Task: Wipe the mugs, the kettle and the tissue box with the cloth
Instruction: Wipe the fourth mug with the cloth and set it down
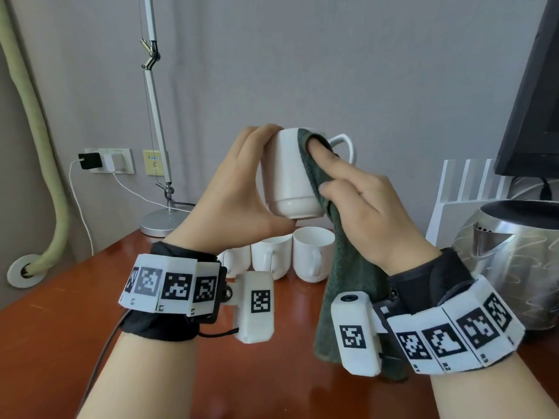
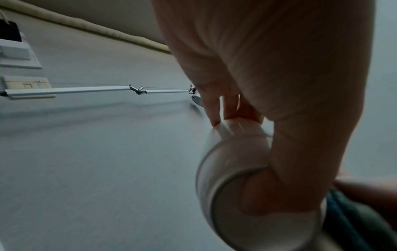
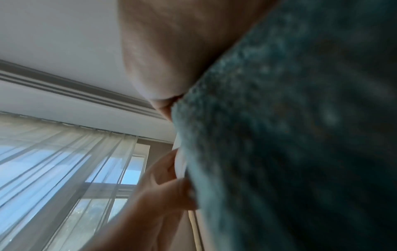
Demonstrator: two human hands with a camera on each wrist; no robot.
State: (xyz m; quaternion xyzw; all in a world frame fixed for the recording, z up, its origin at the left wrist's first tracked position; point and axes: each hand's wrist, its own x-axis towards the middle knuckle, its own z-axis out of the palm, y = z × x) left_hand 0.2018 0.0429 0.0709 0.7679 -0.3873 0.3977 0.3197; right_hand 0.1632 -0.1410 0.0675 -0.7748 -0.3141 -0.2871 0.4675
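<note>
My left hand [image 1: 242, 189] grips a white mug [image 1: 287, 173] held up in the air, thumb under its base and fingers over its rim. My right hand [image 1: 348, 192] holds a dark green cloth [image 1: 338, 267] against the mug's right side, the cloth hanging down to the table. The mug's handle [image 1: 344, 146] sticks out to the right behind the cloth. In the left wrist view the mug [image 2: 225, 169] is blurred under my palm. The cloth [image 3: 290, 135] fills the right wrist view. Three more white mugs [image 1: 311, 255] stand below. A steel kettle [image 1: 514, 261] sits at the right.
The red-brown table [image 1: 75, 313] runs under my arms. A desk lamp base [image 1: 160, 225] stands at the back left, with wall sockets [image 1: 109, 160] and cables behind it. A white rack [image 1: 465, 189] and a dark monitor [image 1: 535, 101] are at the back right.
</note>
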